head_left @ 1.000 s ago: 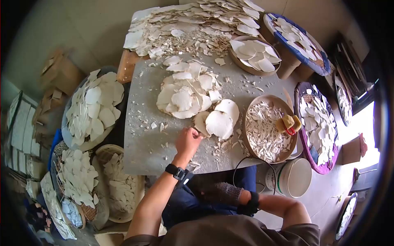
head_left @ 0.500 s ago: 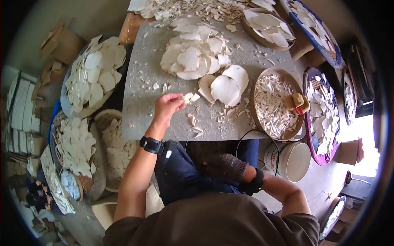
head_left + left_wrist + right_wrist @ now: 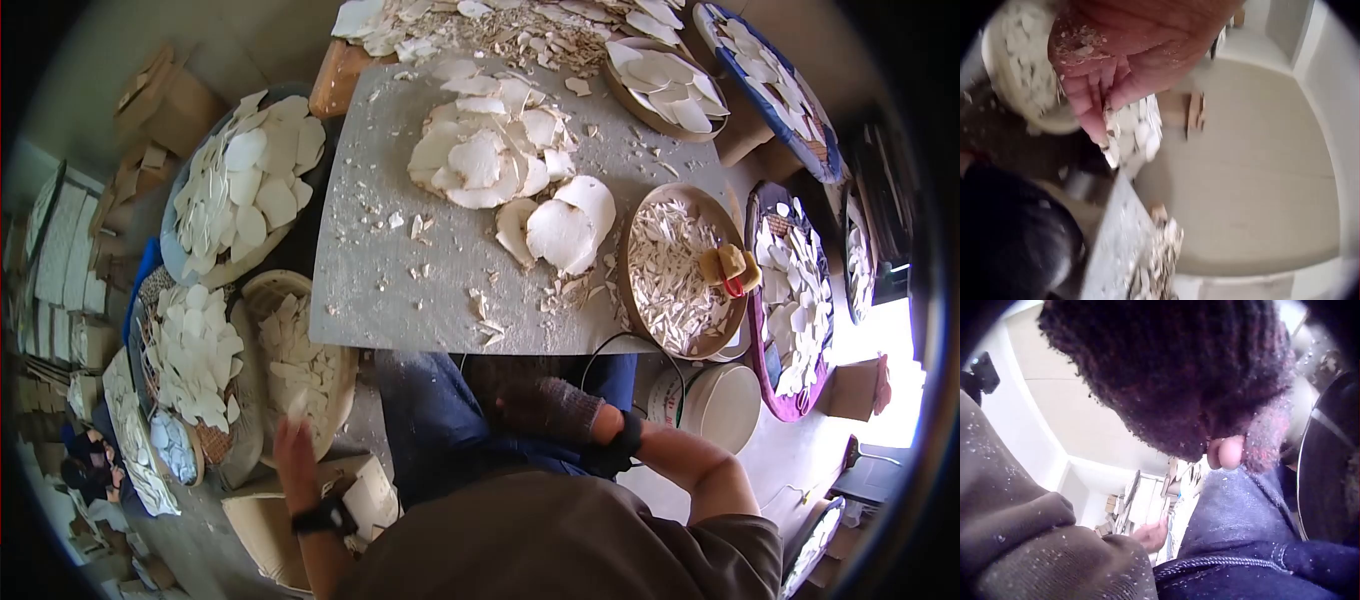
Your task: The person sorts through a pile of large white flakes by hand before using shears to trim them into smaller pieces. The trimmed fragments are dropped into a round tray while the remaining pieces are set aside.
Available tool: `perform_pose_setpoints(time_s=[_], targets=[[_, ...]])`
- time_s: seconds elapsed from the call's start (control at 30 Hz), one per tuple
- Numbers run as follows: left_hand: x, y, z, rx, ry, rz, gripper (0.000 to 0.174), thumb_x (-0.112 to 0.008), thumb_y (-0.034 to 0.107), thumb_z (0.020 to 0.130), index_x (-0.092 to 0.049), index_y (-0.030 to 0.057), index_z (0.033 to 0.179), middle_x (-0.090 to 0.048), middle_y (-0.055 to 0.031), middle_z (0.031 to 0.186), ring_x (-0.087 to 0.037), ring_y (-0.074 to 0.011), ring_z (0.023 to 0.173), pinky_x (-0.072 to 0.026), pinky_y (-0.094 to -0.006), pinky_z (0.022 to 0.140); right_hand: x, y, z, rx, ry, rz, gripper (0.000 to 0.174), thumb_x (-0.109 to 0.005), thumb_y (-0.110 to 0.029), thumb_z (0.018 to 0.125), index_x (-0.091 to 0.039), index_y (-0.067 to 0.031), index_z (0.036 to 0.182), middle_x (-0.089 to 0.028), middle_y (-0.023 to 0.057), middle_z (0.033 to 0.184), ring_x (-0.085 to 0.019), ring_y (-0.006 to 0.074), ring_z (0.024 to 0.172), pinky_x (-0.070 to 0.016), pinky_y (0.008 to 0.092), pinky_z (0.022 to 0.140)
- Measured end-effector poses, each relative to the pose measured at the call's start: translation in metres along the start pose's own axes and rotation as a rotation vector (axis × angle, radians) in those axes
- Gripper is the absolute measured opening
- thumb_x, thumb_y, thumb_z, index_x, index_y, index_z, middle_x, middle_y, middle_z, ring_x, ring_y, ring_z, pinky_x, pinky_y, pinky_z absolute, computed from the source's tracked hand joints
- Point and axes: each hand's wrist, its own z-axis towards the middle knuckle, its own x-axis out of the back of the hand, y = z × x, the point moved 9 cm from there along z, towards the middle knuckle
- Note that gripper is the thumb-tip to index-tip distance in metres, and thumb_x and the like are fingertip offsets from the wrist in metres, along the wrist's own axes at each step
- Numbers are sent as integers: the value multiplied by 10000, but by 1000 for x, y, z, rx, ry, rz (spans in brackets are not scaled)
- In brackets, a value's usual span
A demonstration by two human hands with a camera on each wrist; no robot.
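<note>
Bare and powder-dusted, my left hand (image 3: 297, 462) is over the cardboard box (image 3: 262, 525), beside the oval basket (image 3: 341, 400) of pale pieces. Its thumb and fingers pinch small whitish fragments (image 3: 1109, 136) in the left wrist view. My right hand (image 3: 552, 409), in a dark knitted glove with bare fingertips (image 3: 1229, 452), lies low over my lap in front of the table; nothing shows in it, though its palm is hidden. On the grey table (image 3: 375, 290) lie a heap of thin pale slices (image 3: 475, 160) and a smaller group of slices (image 3: 562, 236).
A round tray (image 3: 680, 280) of slivers holds a yellowish block (image 3: 728, 268) with a red band at the table's right. Behind it stands a bowl of slices (image 3: 665, 85). A white bucket (image 3: 722, 410), a black cable and several loaded baskets surround the table.
My left hand has left the table beside the slices, lifted fragments, and moved left and down toward the box. The right hand stays low. The head view has shifted.
</note>
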Motion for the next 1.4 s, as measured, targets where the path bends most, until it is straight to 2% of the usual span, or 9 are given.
perform_pose_setpoints(time_s=[0.1, 0.3, 0.37, 0.5, 0.7, 0.83, 0.87, 1.23, 1.4], targets=[[129, -59, -86, 250, 91, 1150, 337, -422, 249, 952, -571, -6, 1113, -563, -169, 1213, -543, -299, 1119, -421, -380, 919, -9, 4, 1, -27, -75, 19, 257, -616, -137, 858, -590, -19, 1085, -634, 155, 987, -619, 293, 953, -493, 350, 825], [116, -48, -49, 15, 139, 976, 364, -372, 225, 961, -440, 7, 1245, -475, -166, 1312, -487, -286, 1192, -401, -396, 976, 9, -15, 26, 66, -36, 98, 261, -573, -201, 874, -611, -40, 1075, -643, 178, 964, -623, 329, 910, -496, 382, 800], [83, -28, -5, -128, 10, 1045, 392, -372, 174, 968, -364, 5, 1321, -440, -156, 1345, -467, -278, 1216, -392, -397, 1003, 13, -19, 39, 75, -82, 165, 269, -572, -191, 877, -602, -38, 1096, -642, 176, 971, -624, 318, 918, -491, 379, 813], [-79, 134, 92, -40, 68, -558, 381, -500, 205, 947, -461, -7, 1260, -566, -141, 1130, -576, -235, 1021, -456, -356, 929, 47, -69, 70, 24, -285, 215, 270, -566, -188, 893, -590, -26, 1108, -636, 164, 994, -615, 288, 943, -478, 353, 831], [-308, 246, 237, -245, -621, -103, 398, -603, 237, 891, -518, 30, 1221, -579, -114, 1190, -569, -215, 1091, -467, -313, 851, 138, -148, 127, 206, -347, 159, 318, -590, -125, 886, -540, -12, 1179, -611, 123, 1096, -602, 208, 989, -475, 305, 868], [-379, 242, 325, -763, -469, 593, 611, -653, 410, 815, -479, 37, 1267, -445, -174, 1349, -440, -282, 1245, -382, -432, 987, 222, -184, 192, -79, -168, -343, 282, -617, -97, 860, -586, -15, 1127, -643, 139, 975, -632, 246, 911, -506, 342, 816], [-386, 244, 334, -868, -403, 721, 658, -649, 452, 806, -462, 49, 1292, -401, -183, 1392, -402, -305, 1280, -347, -467, 1025, 240, -198, 200, 336, 5, -500, 270, -602, -73, 860, -586, -13, 1123, -640, 110, 906, -638, 193, 807, -518, 317, 763], [-391, 199, 372, -700, -430, 1195, 838, -481, 626, 835, -197, 152, 1465, -110, -139, 1536, -87, -323, 1418, -186, -539, 1087, 388, -6, 443, -267, 291, -146, 242, -586, -243, 833, -610, -6, 791, -609, 135, 658, -633, 245, 573, -541, 370, 567], [-393, 196, 376, -670, -481, 1174, 857, -482, 628, 834, -182, 136, 1468, -106, -159, 1532, -72, -339, 1418, -195, -556, 1077, 385, 73, 535, -387, 168, -976, 420, -629, -376, 747, -647, -21, 971, -662, 168, 919, -664, 280, 849, -535, 367, 746]])
